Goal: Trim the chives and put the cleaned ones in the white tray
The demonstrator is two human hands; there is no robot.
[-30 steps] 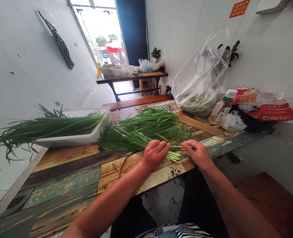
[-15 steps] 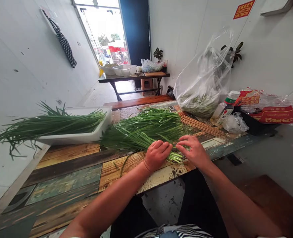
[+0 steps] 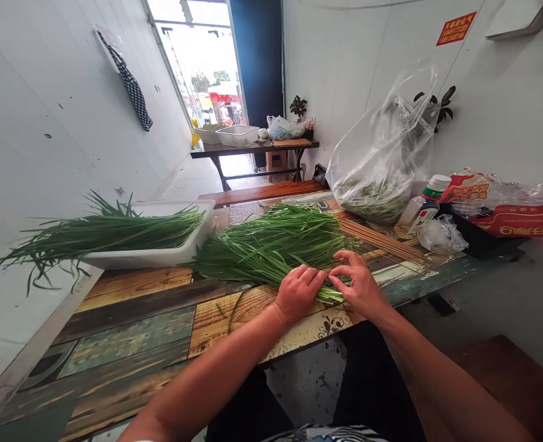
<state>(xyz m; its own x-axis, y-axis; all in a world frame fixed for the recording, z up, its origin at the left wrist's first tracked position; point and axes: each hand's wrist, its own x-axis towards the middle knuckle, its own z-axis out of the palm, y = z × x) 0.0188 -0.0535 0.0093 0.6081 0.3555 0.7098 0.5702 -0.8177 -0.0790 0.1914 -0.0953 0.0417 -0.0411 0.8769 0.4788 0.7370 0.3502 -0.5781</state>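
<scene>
A large bunch of long green garlic chives (image 3: pixel 266 245) lies on the patchwork wood-print table (image 3: pixel 128 313), with its pale stem ends pointing toward me. My left hand (image 3: pixel 299 293) curls over the stems near those ends. Just beside it, my right hand (image 3: pixel 358 285) cups the stem ends, with its fingertips pressed into the bunch. To the left, a second bunch of chives (image 3: pixel 100 233) lies in and across a white plastic tray (image 3: pixel 161 245), its tips hanging past the tray's far side.
A clear plastic bag of green trimmings (image 3: pixel 375 178) stands beyond the bunch, beside a plastic bottle (image 3: pixel 418 212). Crumpled bags sit in a black tray (image 3: pixel 480 242) at right. Behind the table is a wooden bench (image 3: pixel 262 191), then a dark table holding white tubs (image 3: pixel 237 136).
My right hand has moved in toward my left and its fingers now curl over the stems. The bunch's stem ends are drawn tighter together, and the view has shifted slightly.
</scene>
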